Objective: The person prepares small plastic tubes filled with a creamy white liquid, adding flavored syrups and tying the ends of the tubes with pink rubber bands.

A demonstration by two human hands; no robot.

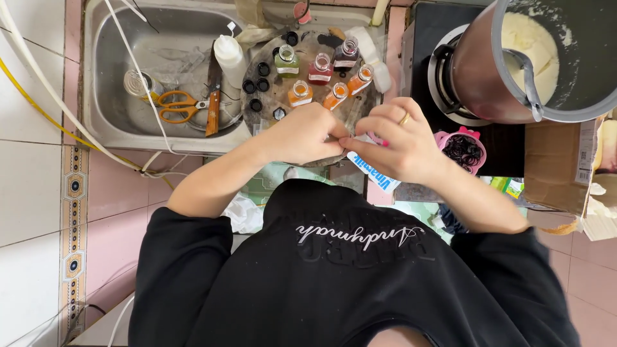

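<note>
Head view: left hand [305, 135] and right hand [402, 144] meeting fingertip to fingertip just below the round tray [270, 96], both pinched closed on a small white and blue packet [373, 170] hanging between them. Better to keep the packet over the tray rim, gripping close to the top edge, pulling gently and evenly so nothing spills. Small open bottles [321, 80] with coloured liquids stand near; black caps [260, 77] lie beside. Orange scissors [177, 106] rest in the sink [109, 122].
</note>
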